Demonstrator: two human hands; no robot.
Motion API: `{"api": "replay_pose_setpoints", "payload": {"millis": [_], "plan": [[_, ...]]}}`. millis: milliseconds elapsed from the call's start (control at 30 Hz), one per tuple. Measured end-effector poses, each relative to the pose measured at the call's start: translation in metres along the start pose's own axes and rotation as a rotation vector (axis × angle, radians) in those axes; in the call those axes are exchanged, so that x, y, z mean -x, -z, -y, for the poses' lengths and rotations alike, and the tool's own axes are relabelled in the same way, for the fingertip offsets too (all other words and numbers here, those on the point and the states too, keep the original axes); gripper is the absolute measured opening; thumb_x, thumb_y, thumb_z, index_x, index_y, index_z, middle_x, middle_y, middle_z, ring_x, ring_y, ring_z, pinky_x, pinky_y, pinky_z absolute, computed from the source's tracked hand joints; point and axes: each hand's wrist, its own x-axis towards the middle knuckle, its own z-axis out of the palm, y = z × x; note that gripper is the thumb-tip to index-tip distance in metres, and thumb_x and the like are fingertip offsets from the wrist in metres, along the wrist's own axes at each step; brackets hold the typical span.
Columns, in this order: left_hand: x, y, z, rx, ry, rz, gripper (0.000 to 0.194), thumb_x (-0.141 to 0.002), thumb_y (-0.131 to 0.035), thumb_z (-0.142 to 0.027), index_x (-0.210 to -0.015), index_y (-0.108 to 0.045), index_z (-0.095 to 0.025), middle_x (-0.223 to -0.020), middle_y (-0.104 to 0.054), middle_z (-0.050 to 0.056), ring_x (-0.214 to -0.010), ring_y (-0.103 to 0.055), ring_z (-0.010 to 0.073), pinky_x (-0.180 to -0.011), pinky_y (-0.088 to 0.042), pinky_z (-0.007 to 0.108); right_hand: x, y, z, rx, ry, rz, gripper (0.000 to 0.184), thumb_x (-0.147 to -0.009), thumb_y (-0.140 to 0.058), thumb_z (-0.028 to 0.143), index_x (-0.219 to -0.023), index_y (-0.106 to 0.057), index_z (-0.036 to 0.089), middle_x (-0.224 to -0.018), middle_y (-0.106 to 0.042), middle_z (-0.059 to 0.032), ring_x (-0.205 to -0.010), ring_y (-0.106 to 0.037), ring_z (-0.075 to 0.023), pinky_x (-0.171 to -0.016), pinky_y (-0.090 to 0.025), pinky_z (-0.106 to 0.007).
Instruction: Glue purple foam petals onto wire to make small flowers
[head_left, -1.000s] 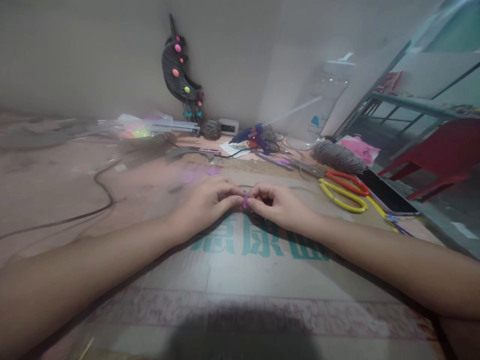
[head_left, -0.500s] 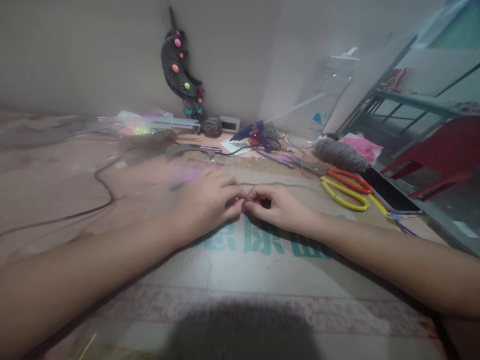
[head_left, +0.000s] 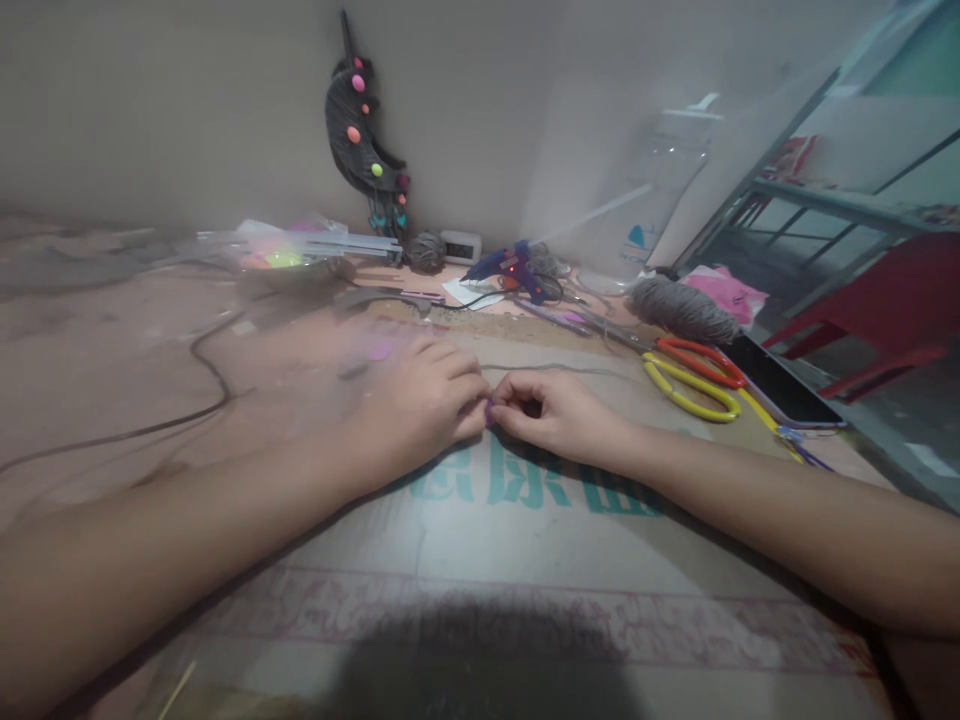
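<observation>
Between my fingertips, at the middle of the view, is a small purple piece [head_left: 490, 412], mostly hidden; its kind does not show. My right hand [head_left: 555, 412] pinches it from the right with thumb and forefinger. From the left, the fingers of my left hand [head_left: 431, 405] are closed and meet the same piece. Both hands rest low over a cardboard sheet [head_left: 517, 550] printed with green characters. A grey strand of yarn [head_left: 562, 369] lies just behind the hands.
Scissors [head_left: 694, 380] with orange and yellow handles lie to the right, beside a phone [head_left: 784, 385] and grey yarn [head_left: 684, 308]. A glue gun [head_left: 510, 268] with a lit red light stands behind. A decorated dark crescent [head_left: 356, 130] leans on the wall near a clear bottle [head_left: 652, 200].
The left fingers have curled slightly and closed the small gap over the purple piece. The right hand keeps its pinch almost unmoved.
</observation>
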Motion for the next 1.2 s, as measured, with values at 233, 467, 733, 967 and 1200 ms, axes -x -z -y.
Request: {"api": "replay_pose_setpoints", "payload": {"millis": [233,467,733,967,1200], "plan": [[-0.0022,0.0017,-0.0012,0.211,0.135,0.064,0.014,-0.085,-0.056,-0.022,-0.075,-0.066,-0.018,-0.081,-0.064,0.003,-0.081,-0.057,0.0186,-0.075,-0.041,0.032,0.0001,0.0001,0.0013,-0.035,0.011,0.016,0.013,-0.083,-0.057,0.027,-0.074,-0.061,0.018,-0.062,-0.053,0.0041,-0.057,-0.044,-0.0083,-0.056,-0.033,-0.021],[-0.0044,0.0029,-0.0013,0.347,0.213,0.08,0.013,-0.084,-0.058,-0.021,-0.076,-0.067,-0.017,-0.08,-0.064,0.003,-0.078,-0.056,0.0176,-0.072,-0.041,0.031,0.0,0.0025,0.0033,-0.1,-0.014,0.032,0.016,-0.084,-0.056,0.029,-0.074,-0.06,0.017,-0.059,-0.049,0.0049,-0.055,-0.04,-0.0079,-0.054,-0.032,-0.022],[-0.0046,0.005,-0.0009,0.386,0.254,0.055,0.012,-0.084,-0.057,-0.023,-0.082,-0.068,-0.018,-0.08,-0.064,0.003,-0.079,-0.057,0.0182,-0.072,-0.042,0.032,0.0006,0.0016,0.0004,-0.171,-0.047,0.023,0.017,-0.085,-0.056,0.031,-0.074,-0.057,0.017,-0.059,-0.05,0.0048,-0.054,-0.041,-0.0078,-0.052,-0.032,-0.021],[-0.0038,0.0039,-0.0016,0.327,0.215,0.045,0.011,-0.085,-0.059,-0.024,-0.08,-0.067,-0.018,-0.08,-0.064,0.003,-0.081,-0.057,0.0189,-0.073,-0.041,0.032,0.0001,0.0028,0.0008,-0.156,-0.041,0.022,0.015,-0.084,-0.057,0.029,-0.074,-0.058,0.018,-0.059,-0.048,0.0055,-0.054,-0.041,-0.0078,-0.052,-0.032,-0.022],[-0.0005,0.0006,0.0032,0.174,0.106,0.055,0.013,-0.087,-0.059,-0.027,-0.081,-0.067,-0.018,-0.084,-0.065,0.003,-0.081,-0.057,0.0197,-0.075,-0.039,0.035,0.0006,0.0028,0.0022,-0.118,-0.016,0.036,0.015,-0.083,-0.057,0.028,-0.073,-0.059,0.017,-0.059,-0.049,0.0051,-0.055,-0.041,-0.0078,-0.052,-0.032,-0.021]]}}
